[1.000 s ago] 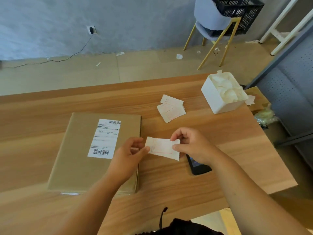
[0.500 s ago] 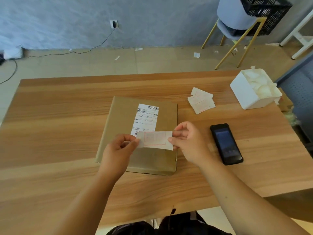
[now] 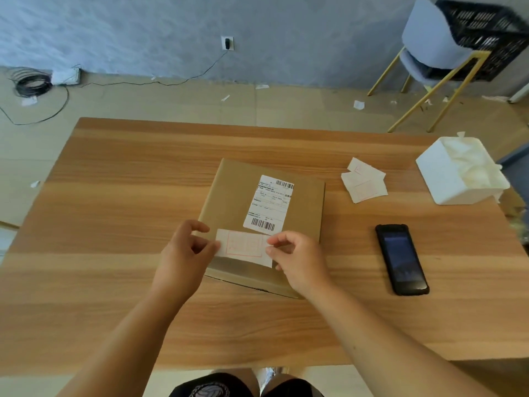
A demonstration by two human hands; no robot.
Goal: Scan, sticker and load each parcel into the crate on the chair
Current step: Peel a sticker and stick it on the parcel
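Observation:
A flat brown cardboard parcel point(image 3: 234, 193) with a white shipping label point(image 3: 269, 203) lies in the middle of the wooden table point(image 3: 114, 224). Over its near edge I hold a white sticker point(image 3: 243, 246) with a red printed frame. My left hand point(image 3: 186, 250) pinches the sticker's left end and my right hand point(image 3: 297, 259) pinches its right end. The black scanner point(image 3: 402, 259) lies face up to the right of the parcel. The black crate point(image 3: 483, 35) sits on the grey chair point(image 3: 429, 44) with gold legs at the far right.
A small stack of spare stickers point(image 3: 363, 180) lies behind the scanner. A white box point(image 3: 446, 179) with crumpled backing paper stands at the table's right edge. Paper scraps and a coiled cable point(image 3: 31, 85) lie on the floor beyond the table.
Both hands have carried the sticker from beside the parcel to above its near edge, just below the shipping label. The view has swung left, so the scanner now shows fully.

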